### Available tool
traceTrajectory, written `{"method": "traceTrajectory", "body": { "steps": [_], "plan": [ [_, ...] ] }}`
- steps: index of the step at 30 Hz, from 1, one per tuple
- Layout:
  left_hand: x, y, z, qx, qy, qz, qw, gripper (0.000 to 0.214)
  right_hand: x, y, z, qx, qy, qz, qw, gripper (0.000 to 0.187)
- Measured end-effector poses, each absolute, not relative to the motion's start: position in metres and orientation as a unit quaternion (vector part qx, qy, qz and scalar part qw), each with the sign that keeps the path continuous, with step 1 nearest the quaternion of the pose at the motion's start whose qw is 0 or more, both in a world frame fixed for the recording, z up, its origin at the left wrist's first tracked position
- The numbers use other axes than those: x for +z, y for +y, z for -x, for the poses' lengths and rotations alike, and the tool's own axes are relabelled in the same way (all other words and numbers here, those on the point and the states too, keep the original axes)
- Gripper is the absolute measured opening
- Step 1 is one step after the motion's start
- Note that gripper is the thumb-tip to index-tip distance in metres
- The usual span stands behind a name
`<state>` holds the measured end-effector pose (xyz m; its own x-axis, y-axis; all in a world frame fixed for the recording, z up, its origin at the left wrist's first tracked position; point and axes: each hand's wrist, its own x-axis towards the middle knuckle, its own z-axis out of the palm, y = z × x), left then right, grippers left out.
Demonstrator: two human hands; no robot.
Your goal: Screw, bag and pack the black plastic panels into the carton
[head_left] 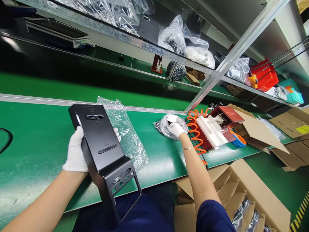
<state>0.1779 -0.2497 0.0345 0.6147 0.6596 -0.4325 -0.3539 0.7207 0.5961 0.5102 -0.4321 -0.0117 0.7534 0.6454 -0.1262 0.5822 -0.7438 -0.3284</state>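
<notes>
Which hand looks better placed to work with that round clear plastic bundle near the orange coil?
Probably the right hand: it is at the clear plastic bundle, while the left hand is occupied holding the black housing.

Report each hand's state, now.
Left hand: closed around the edges of the black slotted housing, holding it up.
Right hand: at the clear plastic bag; whether its fingers are closed on anything cannot be told.

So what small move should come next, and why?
Probably draw something from the clear bag with the right hand: that hand is at the bag, while the left hand holds the black housing. The bag's contents are unclear.
</notes>
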Motion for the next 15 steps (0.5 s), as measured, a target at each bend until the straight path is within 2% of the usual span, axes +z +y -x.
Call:
{"method": "traceTrajectory", "body": {
  "steps": [3, 6, 10, 15],
  "plan": [
    [0.031, -0.251, -0.176, 0.276, 0.329, -0.248, 0.868, 0.056, -0.014, -0.431, -0.511, 0.168, -0.308, 0.923, 0.160, 0.037],
    [0.029, -0.252, -0.175, 0.274, 0.314, -0.266, 0.869, 0.063, -0.016, -0.430, -0.514, 0.188, -0.274, 0.913, 0.235, 0.038],
    [0.029, -0.253, -0.175, 0.277, 0.302, -0.276, 0.869, 0.070, -0.017, -0.439, -0.520, 0.196, -0.216, 0.881, 0.372, 0.035],
    [0.035, -0.256, -0.176, 0.308, 0.297, -0.282, 0.859, 0.067, -0.018, -0.464, -0.523, 0.199, -0.150, 0.759, 0.601, 0.034]
  ]
}}
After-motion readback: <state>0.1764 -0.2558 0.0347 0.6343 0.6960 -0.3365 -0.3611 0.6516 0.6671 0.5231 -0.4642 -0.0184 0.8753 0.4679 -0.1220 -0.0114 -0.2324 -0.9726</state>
